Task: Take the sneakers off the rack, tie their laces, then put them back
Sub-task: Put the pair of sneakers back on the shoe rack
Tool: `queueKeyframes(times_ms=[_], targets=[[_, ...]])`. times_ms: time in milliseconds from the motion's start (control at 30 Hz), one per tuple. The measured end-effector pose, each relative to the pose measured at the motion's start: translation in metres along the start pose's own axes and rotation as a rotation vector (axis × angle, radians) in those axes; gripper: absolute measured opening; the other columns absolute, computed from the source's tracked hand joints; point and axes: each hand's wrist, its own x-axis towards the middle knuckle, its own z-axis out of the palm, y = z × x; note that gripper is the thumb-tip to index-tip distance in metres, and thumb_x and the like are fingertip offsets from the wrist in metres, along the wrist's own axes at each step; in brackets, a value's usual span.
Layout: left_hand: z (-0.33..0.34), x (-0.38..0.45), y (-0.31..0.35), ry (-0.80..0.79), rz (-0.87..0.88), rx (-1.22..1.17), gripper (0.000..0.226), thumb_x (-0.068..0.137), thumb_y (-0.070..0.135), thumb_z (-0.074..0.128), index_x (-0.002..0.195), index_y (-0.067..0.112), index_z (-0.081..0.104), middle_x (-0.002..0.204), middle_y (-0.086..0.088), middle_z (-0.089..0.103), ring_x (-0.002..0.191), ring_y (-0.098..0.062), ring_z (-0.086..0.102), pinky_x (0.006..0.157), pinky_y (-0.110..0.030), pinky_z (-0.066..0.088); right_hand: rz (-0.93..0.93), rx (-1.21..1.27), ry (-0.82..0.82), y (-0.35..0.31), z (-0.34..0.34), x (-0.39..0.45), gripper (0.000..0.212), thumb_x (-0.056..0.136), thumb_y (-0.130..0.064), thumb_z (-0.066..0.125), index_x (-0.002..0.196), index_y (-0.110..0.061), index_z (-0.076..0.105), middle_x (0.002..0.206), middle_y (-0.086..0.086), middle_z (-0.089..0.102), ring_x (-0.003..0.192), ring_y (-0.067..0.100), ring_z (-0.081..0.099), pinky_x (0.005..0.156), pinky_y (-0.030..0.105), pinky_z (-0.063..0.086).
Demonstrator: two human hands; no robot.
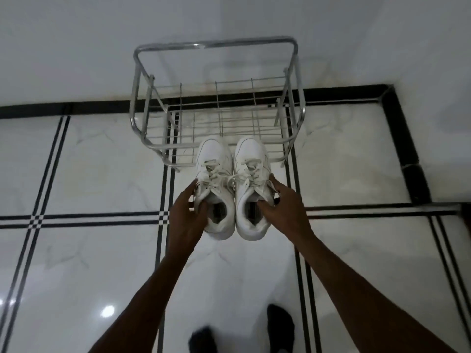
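Note:
Two white sneakers are held side by side, toes pointing away from me, just in front of the metal shoe rack (215, 108). My left hand (187, 217) grips the collar of the left sneaker (214, 159). My right hand (285, 207) grips the collar of the right sneaker (251, 159), fingers inside the opening. The laces on both lie in loose loops over the tongues. The toes overlap the rack's front lower edge. The rack's wire shelves hold nothing.
The rack stands against a white wall (229, 21) on a glossy white marble floor (102, 250) with black inlay lines. My two dark-socked feet (279, 324) show at the bottom edge. A black skirting band runs along the wall.

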Motion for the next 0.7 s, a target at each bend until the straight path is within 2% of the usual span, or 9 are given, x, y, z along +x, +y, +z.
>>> queueKeyframes(times_ms=[133,200,300,333,433,500,600,700], targets=[[-0.010,0.052,0.038,0.000,0.055,0.021,0.059,0.086,0.021,0.059,0.145,0.025,0.053,0.132,-0.001,0.067,0.110,-0.020,0.067,0.091,-0.041,0.059,-0.024,-0.041,0.029,-0.046,-0.023,0.047,0.075,0.075,-0.041,0.070,0.146,-0.033,0.046,0.123,-0.009,0.072,0.091,0.014,0.072,0.082,0.037,0.059],[-0.012,0.083,0.050,-0.008,0.045,0.015,0.058,0.088,0.019,0.062,0.146,0.027,0.052,0.131,-0.001,0.067,0.104,-0.016,0.068,0.089,-0.037,0.059,-0.034,-0.050,0.019,-0.065,-0.027,0.075,0.076,0.078,-0.039,0.072,0.148,-0.031,0.044,0.125,-0.007,0.071,0.092,0.012,0.071,0.083,0.034,0.058],[-0.012,0.142,0.060,-0.021,0.080,0.046,0.058,0.091,0.008,0.064,0.146,0.022,0.052,0.130,-0.001,0.067,0.092,0.001,0.066,0.080,-0.013,0.054,-0.026,-0.023,0.014,-0.088,-0.024,0.127,0.075,0.081,-0.033,0.072,0.150,-0.028,0.042,0.128,-0.002,0.069,0.103,0.015,0.070,0.087,0.032,0.057],[-0.011,0.166,0.061,-0.026,0.074,0.051,0.058,0.091,0.008,0.064,0.146,0.021,0.052,0.130,0.000,0.067,0.093,0.004,0.066,0.078,-0.009,0.052,-0.028,-0.027,0.007,-0.096,-0.019,0.150,0.076,0.081,-0.035,0.071,0.150,-0.028,0.041,0.129,-0.001,0.069,0.107,0.015,0.069,0.090,0.034,0.057],[-0.007,0.212,0.060,-0.056,0.081,0.053,0.056,0.092,0.009,0.062,0.146,0.019,0.051,0.133,-0.002,0.067,0.106,-0.007,0.068,0.086,-0.021,0.057,-0.015,-0.056,0.011,-0.105,-0.008,0.197,0.080,0.076,-0.049,0.065,0.150,-0.030,0.040,0.129,-0.001,0.069,0.113,0.018,0.068,0.093,0.043,0.057],[-0.003,0.241,0.054,-0.073,0.082,0.050,0.055,0.092,0.008,0.061,0.145,0.016,0.051,0.132,-0.004,0.067,0.112,-0.016,0.067,0.090,-0.025,0.057,0.031,-0.074,-0.009,-0.110,0.000,0.223,0.082,0.075,-0.051,0.064,0.150,-0.031,0.039,0.128,0.002,0.069,0.111,0.023,0.068,0.091,0.045,0.057],[0.001,0.267,0.048,-0.108,0.047,0.066,0.056,0.091,0.016,0.060,0.146,0.017,0.050,0.136,-0.004,0.064,0.118,-0.017,0.064,0.096,-0.031,0.057,0.047,-0.077,-0.010,-0.111,0.007,0.247,0.084,0.072,-0.055,0.060,0.149,-0.028,0.041,0.127,0.003,0.070,0.108,0.024,0.069,0.090,0.047,0.057],[0.005,0.276,0.042,-0.116,0.031,0.052,0.058,0.089,0.021,0.059,0.147,0.018,0.050,0.137,-0.003,0.063,0.118,-0.019,0.064,0.092,-0.027,0.057,0.068,-0.067,-0.034,-0.105,0.011,0.259,0.073,0.079,-0.045,0.065,0.147,-0.025,0.046,0.128,0.004,0.069,0.115,0.025,0.066,0.095,0.046,0.055]])
